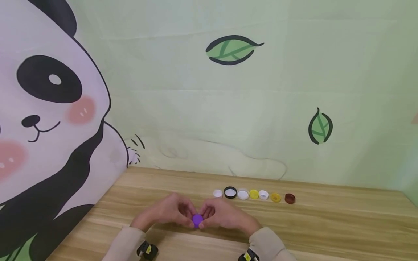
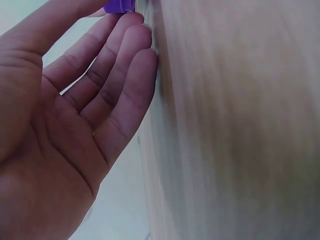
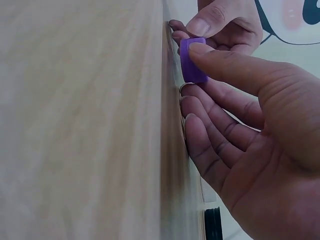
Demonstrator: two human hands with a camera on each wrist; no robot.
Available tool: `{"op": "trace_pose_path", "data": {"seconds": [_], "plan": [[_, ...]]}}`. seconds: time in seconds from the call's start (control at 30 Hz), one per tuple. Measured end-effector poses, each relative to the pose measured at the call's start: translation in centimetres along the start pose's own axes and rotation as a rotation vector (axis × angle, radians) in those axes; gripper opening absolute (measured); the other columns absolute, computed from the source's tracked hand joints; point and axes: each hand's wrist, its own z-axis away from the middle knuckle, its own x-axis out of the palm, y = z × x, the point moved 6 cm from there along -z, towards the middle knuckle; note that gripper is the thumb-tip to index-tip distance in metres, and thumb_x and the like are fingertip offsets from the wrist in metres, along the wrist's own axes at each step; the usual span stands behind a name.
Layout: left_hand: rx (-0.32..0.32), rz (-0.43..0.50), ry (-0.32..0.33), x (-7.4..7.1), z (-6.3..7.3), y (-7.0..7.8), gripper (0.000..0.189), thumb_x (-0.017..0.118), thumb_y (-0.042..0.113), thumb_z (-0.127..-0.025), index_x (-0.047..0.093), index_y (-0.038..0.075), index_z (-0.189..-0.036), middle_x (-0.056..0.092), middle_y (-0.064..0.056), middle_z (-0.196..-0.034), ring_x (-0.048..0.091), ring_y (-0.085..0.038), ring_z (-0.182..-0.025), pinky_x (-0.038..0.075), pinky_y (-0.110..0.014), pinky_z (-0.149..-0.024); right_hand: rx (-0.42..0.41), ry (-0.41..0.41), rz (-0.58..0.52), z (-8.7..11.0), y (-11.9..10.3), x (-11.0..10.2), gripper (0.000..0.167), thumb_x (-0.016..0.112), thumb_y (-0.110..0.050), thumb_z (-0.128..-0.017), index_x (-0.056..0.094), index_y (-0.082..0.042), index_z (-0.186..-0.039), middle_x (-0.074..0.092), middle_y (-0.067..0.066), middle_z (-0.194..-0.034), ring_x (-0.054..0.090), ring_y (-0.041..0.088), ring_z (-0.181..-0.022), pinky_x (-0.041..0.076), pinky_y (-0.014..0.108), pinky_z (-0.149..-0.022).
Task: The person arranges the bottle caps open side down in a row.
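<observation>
A small purple bottle cap is between both hands, low at the wooden tabletop. My left hand pinches it from the left with thumb and fingers. From the right, my right hand grips it, and in the right wrist view the thumb lies across the ridged cap. The other fingers of that hand extend along the table surface. Only an edge of the purple cap shows at the top of the left wrist view, where the left fingers reach to the table.
Beyond the hands runs a row of caps: a small white cap, a black-rimmed cap, a yellow cap, a dark red cap and several others. A pale green cloth with a panda print hangs behind the wooden table.
</observation>
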Motion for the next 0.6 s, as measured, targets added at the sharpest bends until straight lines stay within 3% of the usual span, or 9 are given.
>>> {"op": "trace_pose_path", "data": {"seconds": [0.27, 0.6], "plan": [[-0.015, -0.019, -0.021, 0.20, 0.00, -0.13, 0.019, 0.088, 0.005, -0.084, 0.079, 0.009, -0.099, 0.073, -0.003, -0.081, 0.060, -0.009, -0.065, 0.049, -0.020, -0.056, 0.001, -0.021, -0.014, 0.06, -0.10, 0.12, 0.021, 0.089, -0.003, -0.084, 0.075, -0.006, -0.100, 0.072, -0.002, -0.088, 0.066, 0.010, -0.081, 0.054, 0.022, -0.073], [-0.001, -0.054, -0.024, 0.25, -0.08, -0.13, 0.019, 0.091, 0.007, -0.082, 0.079, 0.011, -0.097, 0.074, 0.000, -0.081, 0.063, -0.008, -0.069, 0.050, -0.020, -0.061, -0.004, -0.034, 0.017, -0.08, 0.17, 0.24, 0.021, 0.090, -0.005, -0.084, 0.076, -0.008, -0.099, 0.070, -0.005, -0.086, 0.065, 0.008, -0.079, 0.054, 0.022, -0.072]]}}
